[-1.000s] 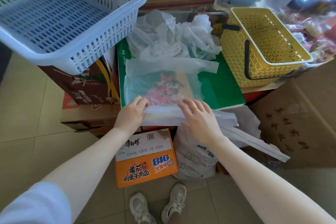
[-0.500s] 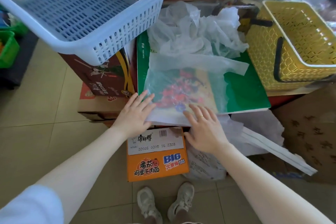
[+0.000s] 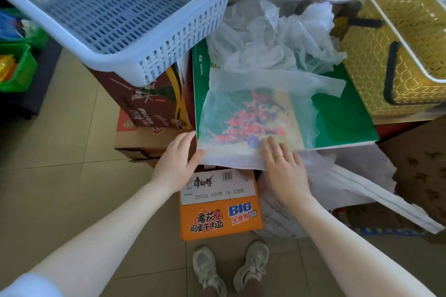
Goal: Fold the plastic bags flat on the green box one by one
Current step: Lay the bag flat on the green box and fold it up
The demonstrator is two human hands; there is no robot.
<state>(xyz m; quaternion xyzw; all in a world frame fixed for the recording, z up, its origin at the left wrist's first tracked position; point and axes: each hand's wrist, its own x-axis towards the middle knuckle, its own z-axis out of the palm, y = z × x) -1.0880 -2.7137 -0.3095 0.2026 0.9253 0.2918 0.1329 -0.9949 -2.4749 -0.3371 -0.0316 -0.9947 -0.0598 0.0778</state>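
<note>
Where spread on green box (image 3: pixel 342 125), bag (image 3: pixel 251 116) translucent.

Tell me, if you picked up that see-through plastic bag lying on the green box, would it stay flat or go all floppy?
Probably floppy: the plastic bag is so thin that the green box print shows through. It likely weighs very little, like the crumpled bags behind. It may slide, since the left hand and right hand touch its near edge.
</note>
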